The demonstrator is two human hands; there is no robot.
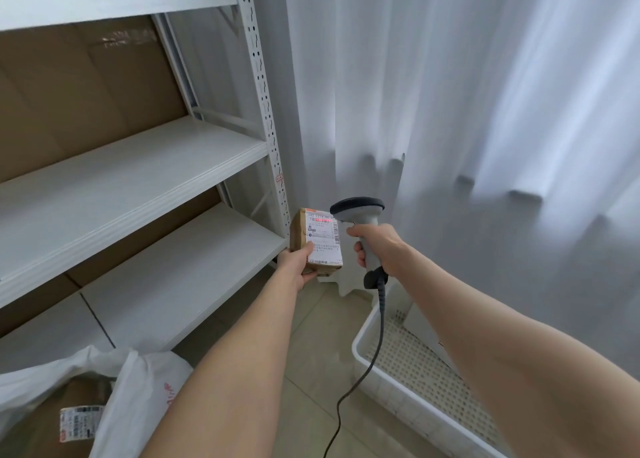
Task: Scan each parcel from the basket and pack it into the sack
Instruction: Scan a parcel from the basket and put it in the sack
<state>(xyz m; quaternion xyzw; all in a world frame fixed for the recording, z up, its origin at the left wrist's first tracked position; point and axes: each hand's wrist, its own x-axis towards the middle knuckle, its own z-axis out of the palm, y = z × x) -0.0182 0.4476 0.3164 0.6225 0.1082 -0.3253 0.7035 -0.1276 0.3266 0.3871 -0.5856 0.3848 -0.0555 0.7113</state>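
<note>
I had the left hand (296,263) gripping a small brown parcel (320,239) from below, thumb across its label, holding it up just beside the rack's upright (266,111). The right hand (375,246) was wrapped round the handle of the scanner (360,215), whose head sat just beside the parcel's top edge. A red scan line (322,220) lay across the barcode at the top of the label. The scanner's cable (377,336) hung down toward the floor.

I judged this to be the scan step for this parcel, with packing not yet done. The white sack (138,388) stood open at lower left with at least 1 labelled brown box (69,419) inside. The white basket (408,398) at lower right showed mostly bare perforated floor. 1 pale flat item (426,329) lay at its far end, possibly a parcel left to do, though my right forearm hid part of the basket.
</note>
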